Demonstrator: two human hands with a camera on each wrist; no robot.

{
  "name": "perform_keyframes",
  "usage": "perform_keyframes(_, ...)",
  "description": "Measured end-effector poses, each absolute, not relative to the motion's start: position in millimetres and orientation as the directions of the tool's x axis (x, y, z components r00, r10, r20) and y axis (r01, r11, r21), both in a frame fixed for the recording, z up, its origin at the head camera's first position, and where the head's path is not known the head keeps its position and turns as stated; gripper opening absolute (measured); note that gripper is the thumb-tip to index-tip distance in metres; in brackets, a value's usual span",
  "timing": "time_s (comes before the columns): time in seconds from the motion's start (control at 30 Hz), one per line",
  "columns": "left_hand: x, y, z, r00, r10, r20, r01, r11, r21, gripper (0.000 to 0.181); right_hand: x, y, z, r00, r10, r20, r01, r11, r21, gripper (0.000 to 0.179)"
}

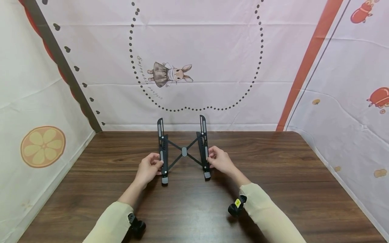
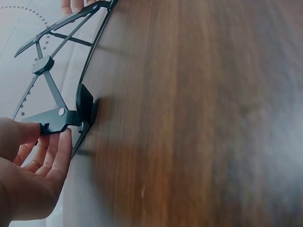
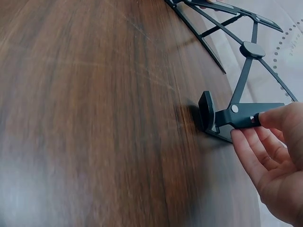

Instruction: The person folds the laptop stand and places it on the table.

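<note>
A black folding laptop stand stands unfolded on the table, its two side arms joined by an X of thin bars with a grey oval hub in the middle. My left hand pinches the left side arm near its front end, thumb on top and fingers beneath. On the other side, my right hand pinches the right side arm in the same way. Small upturned lips with grey pads mark the front ends of both arms.
The brown wood-grain table extends around the stand. A pale printed cloth hangs behind it and along both sides. Each sleeved wrist carries a small black camera.
</note>
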State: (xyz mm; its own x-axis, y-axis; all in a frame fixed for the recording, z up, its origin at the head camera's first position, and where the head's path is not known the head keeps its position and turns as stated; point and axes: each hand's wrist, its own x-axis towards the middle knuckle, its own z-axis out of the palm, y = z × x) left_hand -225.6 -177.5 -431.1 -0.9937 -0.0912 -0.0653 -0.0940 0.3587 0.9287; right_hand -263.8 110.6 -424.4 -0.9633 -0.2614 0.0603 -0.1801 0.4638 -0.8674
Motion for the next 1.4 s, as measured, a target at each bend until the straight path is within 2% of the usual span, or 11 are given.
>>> perform_keyframes(0.77, -240.6, -148.0, -432.8, -0.997, -0.055, -0.051, -0.066, 0.345, 0.936, 0.024, -260.2, 141.0, -421.0, -0.976, -0.219, 0.001, -0.098, 0.435, -0.895, 0.018)
perform_keyframes(1.4, -250.5, -129.1, -434.0, -0.998, -0.033, -0.052, -0.060, 0.318, 0.946, 0.023, -254.9, 163.0, -420.4, -0.973, -0.227, 0.038, -0.137, 0.440, -0.888, 0.018)
